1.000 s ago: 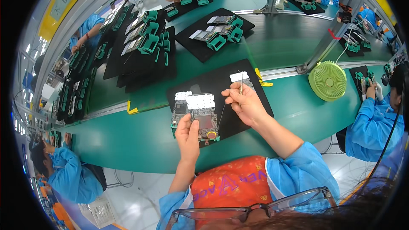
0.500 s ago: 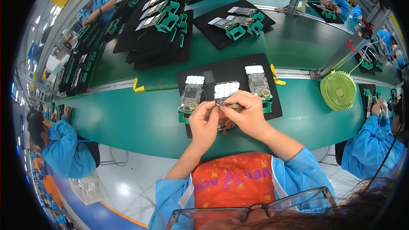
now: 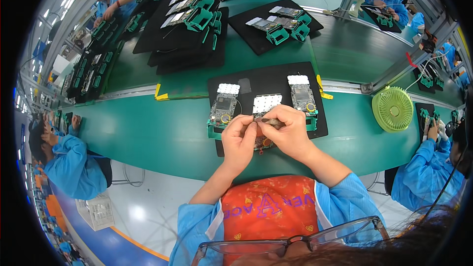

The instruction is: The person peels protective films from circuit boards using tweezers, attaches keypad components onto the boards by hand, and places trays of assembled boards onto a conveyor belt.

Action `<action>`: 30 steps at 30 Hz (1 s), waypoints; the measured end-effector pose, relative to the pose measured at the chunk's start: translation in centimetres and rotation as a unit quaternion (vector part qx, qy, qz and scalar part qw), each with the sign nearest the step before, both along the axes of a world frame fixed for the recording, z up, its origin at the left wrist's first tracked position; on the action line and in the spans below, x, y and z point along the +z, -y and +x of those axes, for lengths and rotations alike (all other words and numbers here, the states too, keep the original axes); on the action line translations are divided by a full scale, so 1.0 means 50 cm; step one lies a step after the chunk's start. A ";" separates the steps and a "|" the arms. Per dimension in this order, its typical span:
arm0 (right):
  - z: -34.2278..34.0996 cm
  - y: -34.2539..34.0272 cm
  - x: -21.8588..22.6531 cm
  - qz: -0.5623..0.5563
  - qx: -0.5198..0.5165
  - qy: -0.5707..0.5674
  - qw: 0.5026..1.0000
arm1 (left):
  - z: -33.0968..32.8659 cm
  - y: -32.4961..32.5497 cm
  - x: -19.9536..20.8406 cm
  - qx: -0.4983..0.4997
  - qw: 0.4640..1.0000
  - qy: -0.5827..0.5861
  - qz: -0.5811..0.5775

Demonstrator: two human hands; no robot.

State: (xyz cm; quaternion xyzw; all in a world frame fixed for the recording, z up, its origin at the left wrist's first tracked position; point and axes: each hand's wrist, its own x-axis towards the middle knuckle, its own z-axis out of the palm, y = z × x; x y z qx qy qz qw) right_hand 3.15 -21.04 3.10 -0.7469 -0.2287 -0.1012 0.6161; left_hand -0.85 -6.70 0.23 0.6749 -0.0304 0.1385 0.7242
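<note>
Over the middle circuit board [image 3: 267,102], whose white keypad end points away from me, both hands work close together. My left hand [image 3: 239,138] is closed in a pinch, its thumb and forefinger tips meeting at the board; whatever they hold is too small to make out. My right hand [image 3: 288,130] is curled beside it, with a small greyish piece partly showing between the fingers; its kind is hidden. To the left lies another circuit board [image 3: 225,103] in a green frame, and to the right a third board [image 3: 300,96]. All three rest on a black mat [image 3: 251,74].
Beyond the mat, a black tray [image 3: 246,32] carries several boards, left of it stand stacked black trays [image 3: 150,44]. A green fan [image 3: 392,109] stands at right near a metal post. Yellow tape marks the table [image 3: 148,133]. Co-workers in blue sit at both sides and across.
The whole view has shifted slightly. My hands stay over the middle board, fingertips still together, with only a slight change in finger position.
</note>
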 end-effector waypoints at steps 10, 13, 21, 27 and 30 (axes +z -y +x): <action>-0.005 0.007 0.005 -0.027 0.008 0.001 1.000 | 0.007 -0.004 -0.001 -0.010 1.000 0.018 -0.002; -0.011 0.018 0.024 -0.088 -0.073 0.151 0.982 | 0.006 -0.004 0.000 0.009 1.000 0.012 0.013; -0.029 0.063 0.023 -0.189 -0.012 -0.057 0.980 | 0.003 0.009 0.016 0.004 0.996 0.031 0.080; -0.025 0.068 0.005 -0.177 -0.016 -0.065 0.982 | 0.006 0.019 -0.004 -0.016 0.994 0.069 0.078; -0.025 0.070 0.002 -0.175 -0.008 -0.063 0.982 | 0.006 0.025 -0.017 -0.023 0.997 0.051 0.047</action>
